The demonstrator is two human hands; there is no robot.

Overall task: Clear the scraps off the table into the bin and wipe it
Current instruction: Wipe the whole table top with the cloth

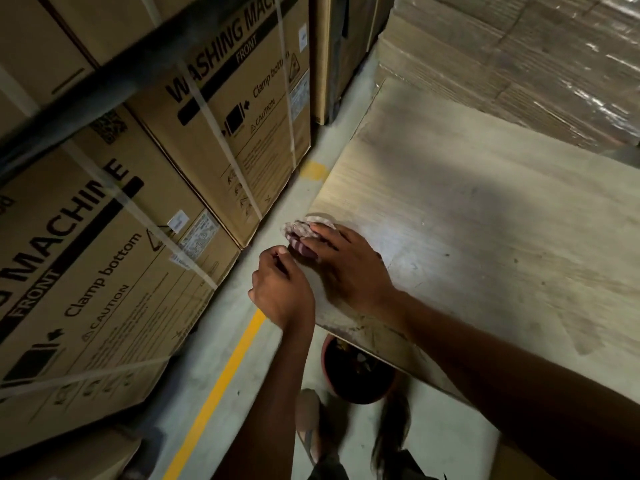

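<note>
Cloth pressed to the tabletop's left edge, bin below.

A person's right hand (349, 268) lies on a striped cloth (304, 233) at the left edge of the pale, scuffed tabletop (485, 220), its grip released and the fingers flat along the fabric. The left hand (282, 289) hangs just off that edge, beside the cloth, with fingers curled and thumb against forefinger; whether its grip encloses anything cannot be told. A round reddish bin (363, 396) stands on the floor, partly under the tabletop's near corner, with dark contents inside. Sandalled feet (311, 424) are near it. Cartons printed "WASHING MACHINE" (221, 109) line the left side past a yellow floor line (221, 386), and film-wrapped flat cardboard (519, 64) is stacked behind the tabletop.
</note>
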